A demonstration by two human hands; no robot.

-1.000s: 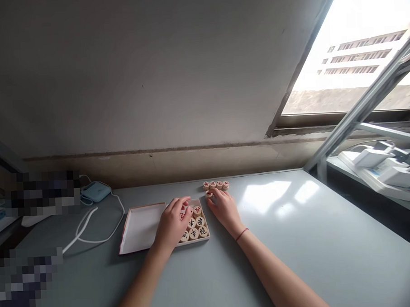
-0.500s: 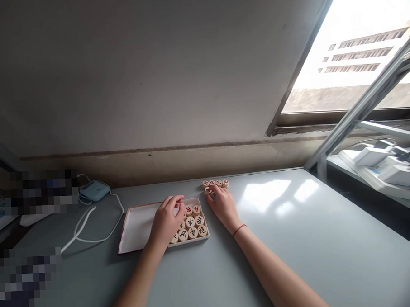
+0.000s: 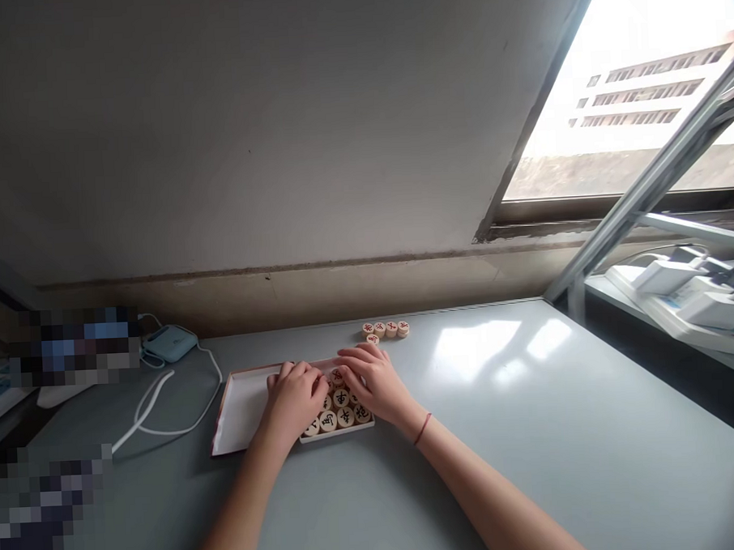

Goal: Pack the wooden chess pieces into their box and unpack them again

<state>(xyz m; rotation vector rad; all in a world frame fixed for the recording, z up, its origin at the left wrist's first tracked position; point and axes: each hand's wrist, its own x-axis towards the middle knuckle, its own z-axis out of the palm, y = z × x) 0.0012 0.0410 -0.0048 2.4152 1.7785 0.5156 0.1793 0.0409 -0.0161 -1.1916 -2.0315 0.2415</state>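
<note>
A shallow white box (image 3: 242,410) with a reddish rim lies on the grey table (image 3: 532,430). Several round wooden chess pieces (image 3: 342,414) with red or black characters fill its right end. My left hand (image 3: 294,398) rests over the box's middle, fingers curled down so their tips are hidden. My right hand (image 3: 375,380) reaches in from the right, its fingers stretched flat over the pieces at the box's far right corner. Behind the box, a short row of red-marked pieces (image 3: 386,329) lies on the table, with one more piece (image 3: 373,339) just in front of it.
A white cable (image 3: 165,397) runs from a small blue device (image 3: 170,342) at the left of the box. The wall stands close behind the table. A metal frame (image 3: 643,190) and white devices (image 3: 690,293) are at the right, under the window.
My right hand has left the loose piece by the row and moved left and nearer, onto the pieces in the box. My left hand has slid slightly left and curled.
</note>
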